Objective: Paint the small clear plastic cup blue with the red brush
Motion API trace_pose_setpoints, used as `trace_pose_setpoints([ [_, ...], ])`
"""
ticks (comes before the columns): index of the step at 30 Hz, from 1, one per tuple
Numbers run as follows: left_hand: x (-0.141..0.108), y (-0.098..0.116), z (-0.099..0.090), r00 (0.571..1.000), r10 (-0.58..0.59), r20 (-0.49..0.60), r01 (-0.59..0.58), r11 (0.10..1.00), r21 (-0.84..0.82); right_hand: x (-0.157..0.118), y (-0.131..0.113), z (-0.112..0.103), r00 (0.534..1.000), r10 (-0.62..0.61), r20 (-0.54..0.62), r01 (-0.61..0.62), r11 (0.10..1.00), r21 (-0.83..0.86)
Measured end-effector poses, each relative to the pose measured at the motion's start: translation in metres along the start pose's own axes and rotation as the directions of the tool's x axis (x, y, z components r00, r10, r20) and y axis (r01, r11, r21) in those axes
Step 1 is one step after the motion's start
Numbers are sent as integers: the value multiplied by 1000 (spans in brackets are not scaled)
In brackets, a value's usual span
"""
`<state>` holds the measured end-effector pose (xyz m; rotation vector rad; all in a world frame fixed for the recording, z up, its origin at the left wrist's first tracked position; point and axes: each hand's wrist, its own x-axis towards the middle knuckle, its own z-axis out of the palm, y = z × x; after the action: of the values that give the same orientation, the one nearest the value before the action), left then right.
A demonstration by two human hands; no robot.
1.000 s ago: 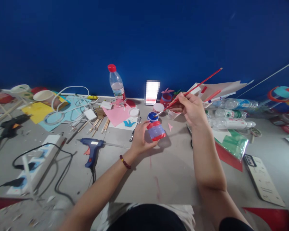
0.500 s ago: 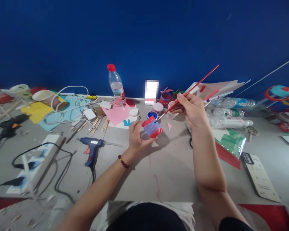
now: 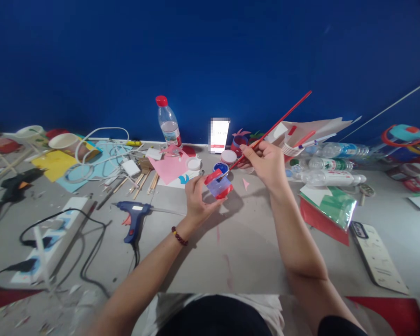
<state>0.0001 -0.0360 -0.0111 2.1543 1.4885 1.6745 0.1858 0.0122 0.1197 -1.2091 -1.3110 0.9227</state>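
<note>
My left hand [image 3: 198, 200] holds a small cup [image 3: 218, 186], painted red at both ends with a blue-violet middle, tilted above the table. Between the fingers of my right hand [image 3: 262, 161] is a long red paintbrush [image 3: 283, 115], its handle slanting up to the right. The brush tip is at an open jar of blue paint [image 3: 220, 168], just behind the cup; whether it touches the paint is hard to tell. A round pink-lidded jar [image 3: 228, 156] stands behind the blue jar.
A blue glue gun [image 3: 135, 217] and a white power strip [image 3: 56, 238] with cables lie left. A red-capped bottle [image 3: 168, 123] stands behind pink paper [image 3: 168, 165]. Several plastic bottles [image 3: 332, 178] lie right, near green and red sheets and a phone [image 3: 378, 256].
My right hand has moved left and slightly down with the brush, bringing its tip from the cup's rim to the blue paint jar. My left hand and the cup have barely shifted.
</note>
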Motion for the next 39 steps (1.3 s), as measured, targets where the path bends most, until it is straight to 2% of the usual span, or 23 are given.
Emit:
trace_pose_setpoints([
  [5,0,-1,0,1000,-19,-9,19,1000,-16,1,4,0,998,-48,-35,46,997,-58],
  [11,1,-2,0,995,84,-54,-85,996,-24,3,5,-3,994,-71,-84,61,991,-116],
  [17,0,-4,2,996,62,-61,-65,997,-44,2,0,-8,985,-101,-139,87,991,-104],
  [23,-1,-3,1,999,31,-33,-32,999,-40,-4,-1,0,996,-47,-72,48,999,16],
  [27,0,-2,1,999,29,-24,-30,998,-52,-10,-3,7,999,-50,-17,50,999,-8],
  [39,2,-2,1,997,34,-65,-37,997,-61,-10,-4,8,989,-116,-93,110,992,-65],
])
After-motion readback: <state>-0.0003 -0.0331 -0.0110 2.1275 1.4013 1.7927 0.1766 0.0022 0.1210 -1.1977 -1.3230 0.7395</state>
